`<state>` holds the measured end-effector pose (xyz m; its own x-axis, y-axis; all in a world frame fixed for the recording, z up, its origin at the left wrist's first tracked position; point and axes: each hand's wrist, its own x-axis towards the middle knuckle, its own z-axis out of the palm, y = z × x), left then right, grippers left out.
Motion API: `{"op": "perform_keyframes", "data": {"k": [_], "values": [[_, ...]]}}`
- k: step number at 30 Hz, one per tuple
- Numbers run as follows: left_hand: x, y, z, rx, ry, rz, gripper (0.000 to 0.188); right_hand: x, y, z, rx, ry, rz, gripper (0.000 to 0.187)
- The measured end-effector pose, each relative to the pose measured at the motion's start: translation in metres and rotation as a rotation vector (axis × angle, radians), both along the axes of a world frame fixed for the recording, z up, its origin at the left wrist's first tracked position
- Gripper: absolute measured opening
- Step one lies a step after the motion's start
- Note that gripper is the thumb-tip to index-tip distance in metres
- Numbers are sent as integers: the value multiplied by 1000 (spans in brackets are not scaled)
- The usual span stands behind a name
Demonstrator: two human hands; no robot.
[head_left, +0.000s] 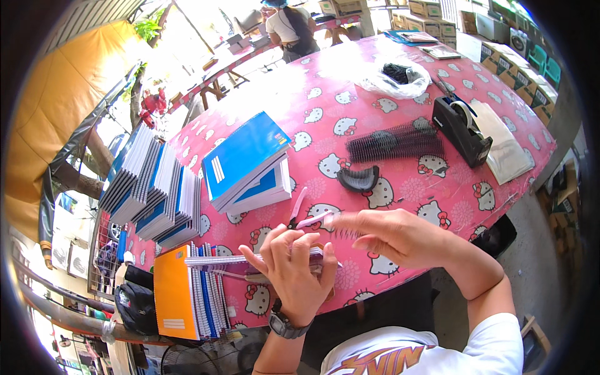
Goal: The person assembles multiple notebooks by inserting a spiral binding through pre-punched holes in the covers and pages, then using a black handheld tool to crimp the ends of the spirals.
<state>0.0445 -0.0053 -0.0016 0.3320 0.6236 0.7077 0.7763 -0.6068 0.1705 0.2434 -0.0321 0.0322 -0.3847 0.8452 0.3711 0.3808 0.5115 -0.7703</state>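
Observation:
My left hand [290,265], a dark watch on its wrist, grips a thin notebook [225,260] held edge-on near the table's front edge. Its little finger sticks out to the side and most of the notebook's face is hidden. To its right, my right hand [400,232] points leftward with finger and thumb closed about a dark spiral binding coil [347,235]. Where the coil's left end meets the notebook, the fingers hide it. Just beyond my left fingertips are pink-handled pliers [302,212]; whether the left fingers touch them I cannot tell.
Stacked blue notebooks [247,159] and leaning piles [153,187] fill the left side. An orange notebook [170,294] tops others nearer me. Rightward lie a bundle of black coils [395,142], a curved black piece [358,179], a tape dispenser [461,131] and a plastic bag [381,84].

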Motion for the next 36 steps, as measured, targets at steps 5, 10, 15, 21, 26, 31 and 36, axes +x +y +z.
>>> {"op": "perform_keyframes", "data": {"k": [5,10,15,21,26,31,36], "values": [[-16,1,18,-204,-69,-189,20,-12,6,-14,79,54,-115,32],[-31,1,12,-110,-245,-329,13,-22,11,-18,129,139,-153,31],[-35,-3,13,-104,-226,-314,8,-33,18,-19,322,141,-71,30],[-38,-1,15,-152,-224,-357,13,-28,22,-17,532,-43,6,39],[-39,-1,12,-108,-205,-355,19,-22,11,-7,340,-154,52,32],[-38,-5,22,-209,-311,-351,28,-30,1,-1,268,-209,-28,50],[-45,-4,14,-155,-31,-326,14,-25,5,10,-186,-159,92,53]]}}
